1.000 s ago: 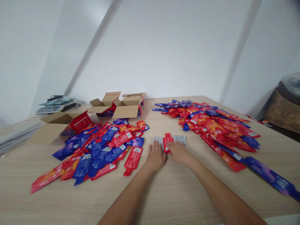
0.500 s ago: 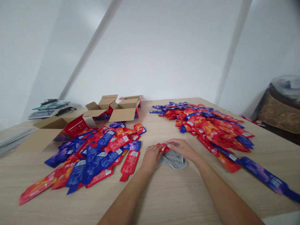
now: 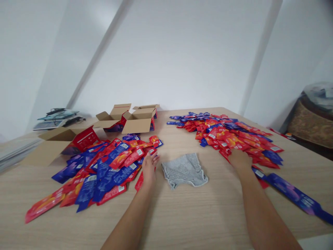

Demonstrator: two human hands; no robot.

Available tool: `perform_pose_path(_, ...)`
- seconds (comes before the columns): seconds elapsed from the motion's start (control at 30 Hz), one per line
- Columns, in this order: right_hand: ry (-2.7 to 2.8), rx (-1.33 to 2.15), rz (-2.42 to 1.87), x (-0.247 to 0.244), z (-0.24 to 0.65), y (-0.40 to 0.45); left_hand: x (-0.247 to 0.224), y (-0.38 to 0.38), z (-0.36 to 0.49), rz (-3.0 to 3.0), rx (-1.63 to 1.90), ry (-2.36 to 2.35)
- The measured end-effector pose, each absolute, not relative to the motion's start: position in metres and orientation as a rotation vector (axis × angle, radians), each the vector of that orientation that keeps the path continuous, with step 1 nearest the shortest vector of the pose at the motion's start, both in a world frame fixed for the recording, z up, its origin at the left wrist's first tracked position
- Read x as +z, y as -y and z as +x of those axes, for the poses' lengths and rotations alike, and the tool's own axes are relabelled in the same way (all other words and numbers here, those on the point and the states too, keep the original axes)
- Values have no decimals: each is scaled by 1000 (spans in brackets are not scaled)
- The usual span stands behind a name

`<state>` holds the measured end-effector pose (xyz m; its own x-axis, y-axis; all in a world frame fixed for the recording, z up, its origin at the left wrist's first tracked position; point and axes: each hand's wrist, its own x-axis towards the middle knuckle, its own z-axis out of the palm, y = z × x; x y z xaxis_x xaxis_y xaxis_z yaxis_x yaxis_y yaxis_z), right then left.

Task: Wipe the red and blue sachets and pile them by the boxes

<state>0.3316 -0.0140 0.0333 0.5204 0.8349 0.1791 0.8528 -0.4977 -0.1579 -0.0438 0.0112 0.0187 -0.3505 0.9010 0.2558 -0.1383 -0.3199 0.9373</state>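
Observation:
A grey cloth (image 3: 184,170) lies spread on the table between my hands, with neither of them touching it. At the right edge of the left pile of red and blue sachets (image 3: 104,177), my left hand (image 3: 150,166) is open, its fingers apart. It partly covers a red sachet (image 3: 139,182) lying beneath it. My right hand (image 3: 239,159) reaches into the near side of the right pile of red and blue sachets (image 3: 229,137). Its fingers are hidden among the packets, so I cannot see whether it grips one.
Open cardboard boxes (image 3: 139,125) stand at the back left, and another open box (image 3: 49,147) is behind the left pile. A long blue packet (image 3: 291,194) lies near the table's right side. Folders (image 3: 56,116) are stacked at the far left.
Both hands have left the grey cloth. My left hand has moved left to the sachet pile, my right hand right into the other pile. The red sachet on the cloth is gone from there.

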Motion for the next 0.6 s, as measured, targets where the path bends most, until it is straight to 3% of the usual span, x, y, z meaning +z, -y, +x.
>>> perform_pose_path(0.2, 1353, -234, -2399, 48, 329, 15, 10, 18, -12, 1909, 1111, -1290)
perform_pose_path(0.33, 1550, -323, -1793, 65, 304, 17, 12, 32, -3, 2504, 611, -1354)
perform_pose_path(0.47, 1894, -124, -1209, 67, 251, 19, 11, 28, 3, 2626, 428, -1457)
perform_pose_path(0.6, 2220, 66, -1069, 50, 205, 19, 7, 22, 4, 2604, 415, -1720)
